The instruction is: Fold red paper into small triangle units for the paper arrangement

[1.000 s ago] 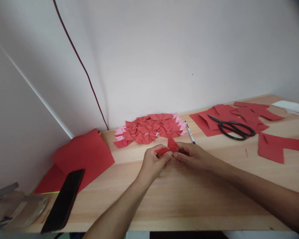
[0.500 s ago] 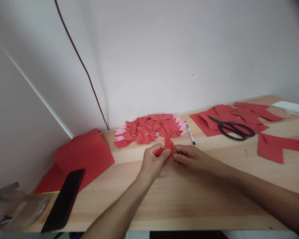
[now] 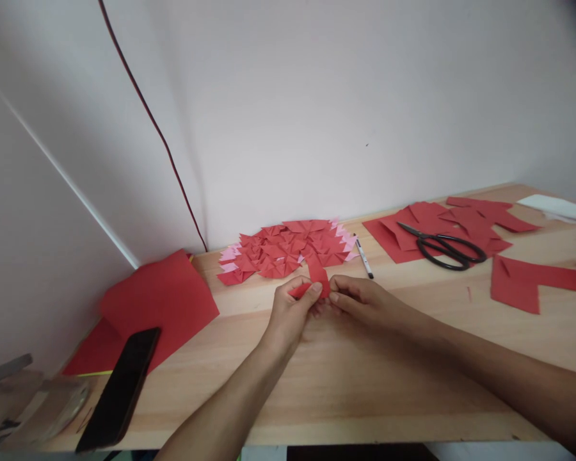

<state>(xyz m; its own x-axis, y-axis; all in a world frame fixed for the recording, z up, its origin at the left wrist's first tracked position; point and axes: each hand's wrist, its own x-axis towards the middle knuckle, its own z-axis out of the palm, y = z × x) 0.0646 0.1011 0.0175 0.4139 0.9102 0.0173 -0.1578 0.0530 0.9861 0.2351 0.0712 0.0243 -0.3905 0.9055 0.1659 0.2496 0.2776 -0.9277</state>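
Note:
A small piece of folded red paper [image 3: 319, 276] is held up above the table, near its middle. My left hand [image 3: 295, 306] pinches it from the left, thumb on its face. My right hand [image 3: 358, 298] has its thumb and forefinger pressed together at the paper's right edge; the fingertips partly hide what they grip. Just behind lies a cluster of folded red paper pieces [image 3: 281, 248] with pink ones [image 3: 230, 253] at its ends. A marker pen [image 3: 363, 257] lies to the right of that cluster.
Black-handled scissors [image 3: 448, 251] rest on red paper scraps [image 3: 403, 240] at the right. An L-shaped red cut-out [image 3: 516, 285] lies nearer. On the left, a black phone [image 3: 121, 387] overlaps large red sheets [image 3: 166, 298], beside a clear tape roll [image 3: 60, 406]. A wall [image 3: 288, 115] stands behind.
The upper part of the red paper now stands as a longer, straighter strip between my hands. Both hands stay close together at the same place; the view has shifted slightly.

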